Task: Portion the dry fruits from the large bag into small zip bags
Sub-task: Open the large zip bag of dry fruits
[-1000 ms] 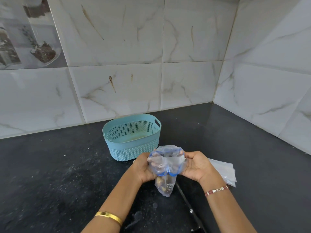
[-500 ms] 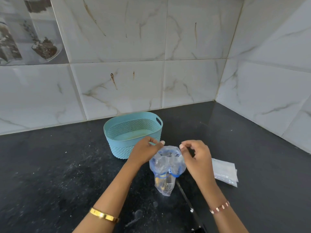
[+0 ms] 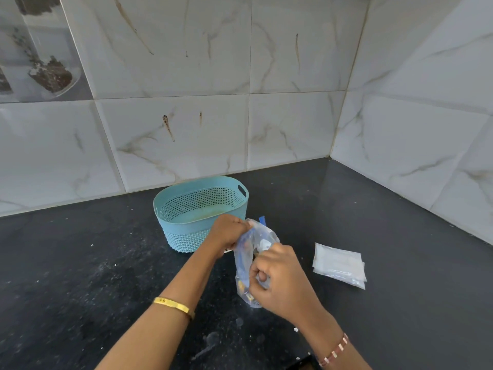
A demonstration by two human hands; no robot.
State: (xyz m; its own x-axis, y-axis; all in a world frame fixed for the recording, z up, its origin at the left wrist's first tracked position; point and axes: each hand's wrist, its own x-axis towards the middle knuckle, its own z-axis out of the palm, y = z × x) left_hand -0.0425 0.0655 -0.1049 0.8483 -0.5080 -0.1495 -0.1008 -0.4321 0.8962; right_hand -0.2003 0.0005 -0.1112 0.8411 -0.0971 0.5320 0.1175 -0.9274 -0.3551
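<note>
**Large bag gripped at mouth and body, before any portioning**

Whereas half a second earlier both hands hovered just above the rolled-down mouth of the large bag with only fingertips near it, the left hand now pinches the plastic at the upper rim, and the right hand has dropped to curl its fingers around the bag's lower body. The bag, which stood upright with a wide round opening, now looks drawn taller and narrower, its top bunched toward the left hand (whether the mouth is being opened further or gathered closed cannot be told). Its base remains on the dark counter, just in front of the teal basket and slightly to that basket's right.

For the task, the change suggests the person is taking control of the large bag for dispensing; the dry fruits, seen only as small brown and yellow shapes low inside the bag, have not left it. The stack of small zip bags lies flat, well to the right of the basket and apart from both hands, apparently untouched, so portioning has likely not begun.

Blue printing shows on the large bag, but no word, brand or label is legible; the zip bags and basket carry no readable writing.
</note>
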